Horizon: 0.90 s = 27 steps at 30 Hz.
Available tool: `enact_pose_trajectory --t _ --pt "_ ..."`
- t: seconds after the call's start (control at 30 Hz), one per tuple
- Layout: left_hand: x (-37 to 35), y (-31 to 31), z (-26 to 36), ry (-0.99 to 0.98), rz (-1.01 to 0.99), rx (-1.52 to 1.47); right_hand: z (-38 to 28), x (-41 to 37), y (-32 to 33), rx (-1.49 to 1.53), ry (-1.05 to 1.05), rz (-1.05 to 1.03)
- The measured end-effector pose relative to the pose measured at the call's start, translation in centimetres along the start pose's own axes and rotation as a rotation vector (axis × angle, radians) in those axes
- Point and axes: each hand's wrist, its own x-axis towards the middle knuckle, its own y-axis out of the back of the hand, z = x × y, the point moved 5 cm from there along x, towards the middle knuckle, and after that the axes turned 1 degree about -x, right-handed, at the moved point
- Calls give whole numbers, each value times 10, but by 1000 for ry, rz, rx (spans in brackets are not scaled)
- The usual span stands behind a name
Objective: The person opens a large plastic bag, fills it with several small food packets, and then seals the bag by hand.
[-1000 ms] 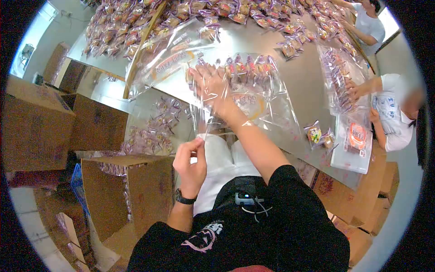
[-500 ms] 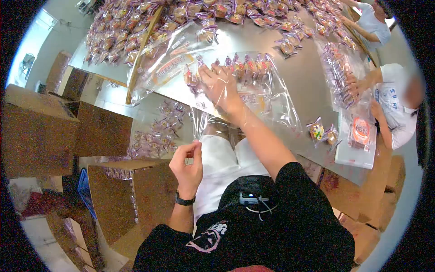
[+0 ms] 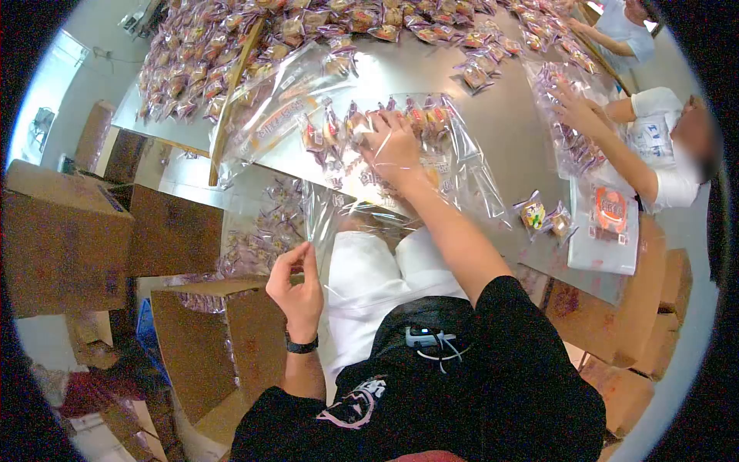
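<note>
My left hand [image 3: 295,291] pinches the near edge of a large clear plastic bag [image 3: 471,181] and draws the film taut toward me. A row of small wrapped snack packets [image 3: 433,117] lies inside this bag, on the table's near edge. My right hand [image 3: 391,150] reaches in with its fingers stretched over the middle of the row, fingertips at the packets' tops. Printing shows on the film beneath the right wrist. Another clear printed bag [image 3: 281,115] lies flat just left of the row.
Loose packets [image 3: 369,19] are heaped along the table's far side, behind a wooden strip [image 3: 235,92] at left. A co-worker [image 3: 654,146] at right handles another filled bag [image 3: 566,127]. Flat bags [image 3: 604,231] and two packets [image 3: 543,215] lie nearby. Cardboard boxes [image 3: 192,346] stand at left.
My right hand has shifted rightward along the row, uncovering packets at its left. My left hand has moved left with the bag edge, spreading the film. The co-worker's hands have lifted.
</note>
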Motion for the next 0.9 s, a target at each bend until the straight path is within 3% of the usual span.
enact_pose_trajectory --t 0.4,0.5,0.7,0.9 --pt "-5 -8 0 10 -29 -52 -15 -9 12 -75 68 134" --pt "-5 -9 2 -20 -47 -47 -21 -11 9 59 98 206" --pt "-3 -7 3 -55 -51 8 -34 -3 11 189 -20 96" --pt "-6 -11 4 -44 -50 -36 -37 5 -2 73 -59 45"
